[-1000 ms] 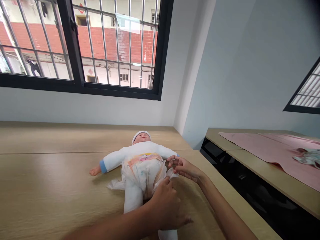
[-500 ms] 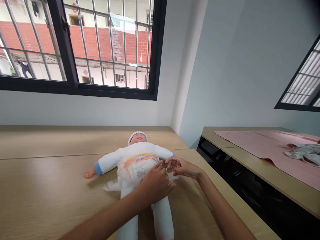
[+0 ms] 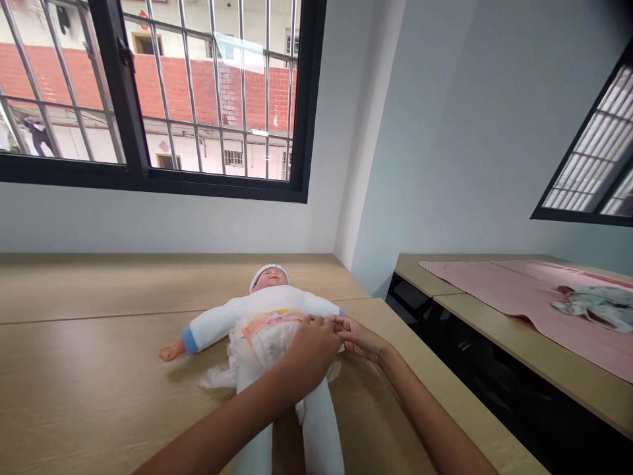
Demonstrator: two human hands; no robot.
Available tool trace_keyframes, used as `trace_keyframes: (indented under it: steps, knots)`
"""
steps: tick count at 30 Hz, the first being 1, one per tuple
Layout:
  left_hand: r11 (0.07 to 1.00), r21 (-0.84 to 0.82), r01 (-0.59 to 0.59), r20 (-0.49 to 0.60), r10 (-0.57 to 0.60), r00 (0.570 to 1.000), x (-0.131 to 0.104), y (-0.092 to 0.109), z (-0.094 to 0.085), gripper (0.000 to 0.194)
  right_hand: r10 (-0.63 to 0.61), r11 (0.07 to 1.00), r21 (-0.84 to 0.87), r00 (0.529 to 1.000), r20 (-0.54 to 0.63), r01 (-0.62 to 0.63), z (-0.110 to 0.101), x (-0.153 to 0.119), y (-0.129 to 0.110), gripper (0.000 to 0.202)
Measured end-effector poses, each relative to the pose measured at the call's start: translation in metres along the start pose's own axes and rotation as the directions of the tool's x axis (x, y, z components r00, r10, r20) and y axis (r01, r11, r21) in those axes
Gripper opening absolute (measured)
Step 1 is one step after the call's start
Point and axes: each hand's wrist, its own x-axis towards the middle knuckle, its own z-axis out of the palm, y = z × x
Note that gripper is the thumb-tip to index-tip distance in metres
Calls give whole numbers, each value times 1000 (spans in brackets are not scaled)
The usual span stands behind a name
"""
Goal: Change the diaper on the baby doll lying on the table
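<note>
Head view, near to far: both forearms come in from the bottom edge and meet at the doll's [image 3: 270, 323] waist. Left hand [image 3: 310, 348] lies palm-down over the front of the diaper [image 3: 264, 336], fingers curled and pressing on the doll's right-of-frame hip; whether they actually pinch a tab is hidden under the knuckles, probably yes. Right hand [image 3: 357, 338] sits just beside it on the outer side, fingertips drawn together, touching the diaper's side edge and the left hand's fingertips.

Key relation: the doll lies on its back on the wooden table [image 3: 99, 382], long axis running straight away from the person, legs near, capped head far. The waistband runs across that axis, so the worked spot is at the band's right-of-frame end. Both hands are on it; the right is nearer the loose edge.

Loose diaper wing spreads on the table at the doll's other hip, untouched.

Further right, a second table carries a pink cloth [image 3: 504, 284] with a small garment [image 3: 591, 305].
</note>
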Motion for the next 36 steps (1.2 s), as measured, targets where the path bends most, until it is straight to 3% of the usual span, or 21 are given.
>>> trace_keyframes:
  steps: [2,4,8,16,21,24,26,31,36]
  knots:
    - [997,-5,-78,15,78,997,1,9,9,28,7,999,33,999,-39,-6,6,0,-1,36]
    - [998,-3,-70,68,70,995,1,16,17,38,5,999,43,999,-48,-3,8,0,0,36]
    - [1000,2,-19,152,19,988,-1,21,23,27,8,1000,28,1000,-28,-7,4,3,6,37]
    - [994,-29,-109,81,111,991,-10,9,27,28,101,995,-29,992,82,-99,-5,5,14,39]
    - [992,-101,-71,-5,71,997,-18,1,4,20,88,996,-37,994,65,-86,-9,4,15,39]
    - [997,-72,-12,-62,7,998,-17,-4,-15,21,88,995,-55,995,54,-85,-9,4,16,36]
    - [999,-40,0,-91,-3,996,-14,-4,-19,25,89,995,-41,995,48,-87,-7,2,16,36]
    - [979,-57,-194,-102,187,977,-10,11,15,43,97,995,-24,994,43,-96,-6,1,15,39]
    - [995,-10,-101,41,101,994,-16,23,43,61,93,995,-35,993,77,-90,-13,6,19,39]
